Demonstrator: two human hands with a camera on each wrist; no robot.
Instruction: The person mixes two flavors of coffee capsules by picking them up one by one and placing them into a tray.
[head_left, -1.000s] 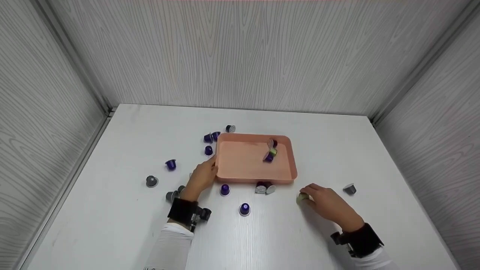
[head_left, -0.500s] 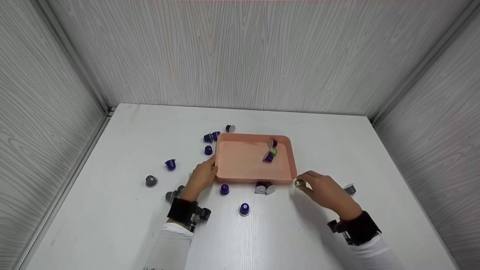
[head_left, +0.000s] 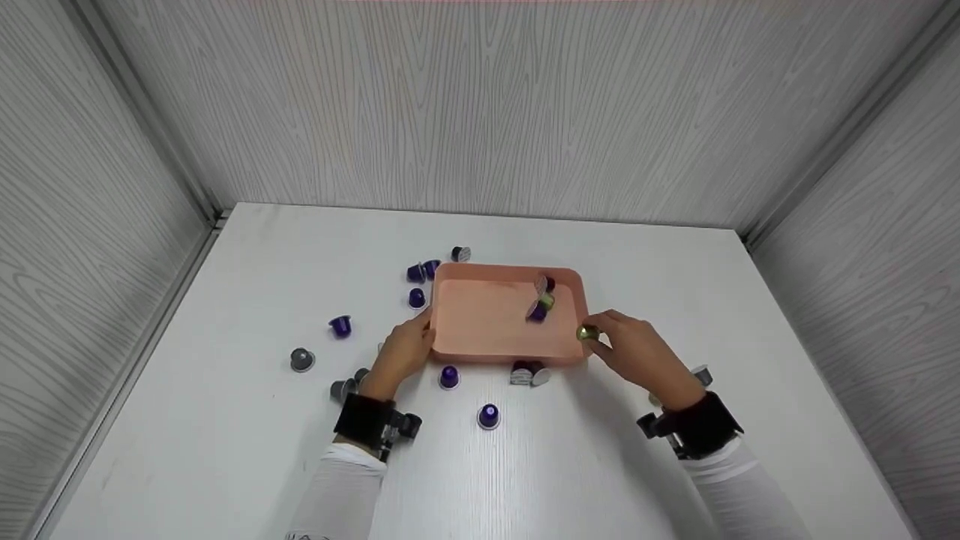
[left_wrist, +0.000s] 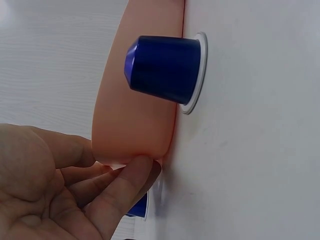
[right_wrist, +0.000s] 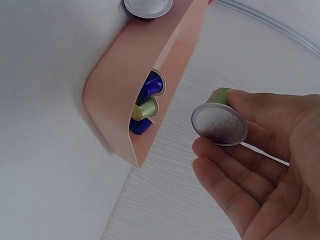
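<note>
My right hand [head_left: 634, 351] pinches a green-gold coffee capsule [head_left: 587, 332] between thumb and fingers, at the right rim of the pink tray [head_left: 480, 352]. In the right wrist view, that capsule's silver lid [right_wrist: 220, 124] faces the camera. Inside the tray, toward its right end, lie purple capsules [head_left: 536, 311] and a green one [head_left: 547, 301]. My left hand [head_left: 401, 352] grips the tray's left side near the front corner; in the left wrist view its fingers [left_wrist: 127, 182] curl against the tray wall. Close by stands a purple-blue capsule [left_wrist: 165, 70], lid down.
Left of the tray are several more capsules, purple [head_left: 340, 326] and grey [head_left: 302, 360]. Two lie against its front wall [head_left: 521, 373], with purple ones [head_left: 489, 416] nearer me. A grey capsule [head_left: 702, 375] sits beyond my right hand. Grey wood-grain panels [head_left: 480, 105] enclose the white table.
My right hand has lifted the green-gold capsule off the table and carried it up and left to the tray's right rim. The left hand and tray have stayed in place.
</note>
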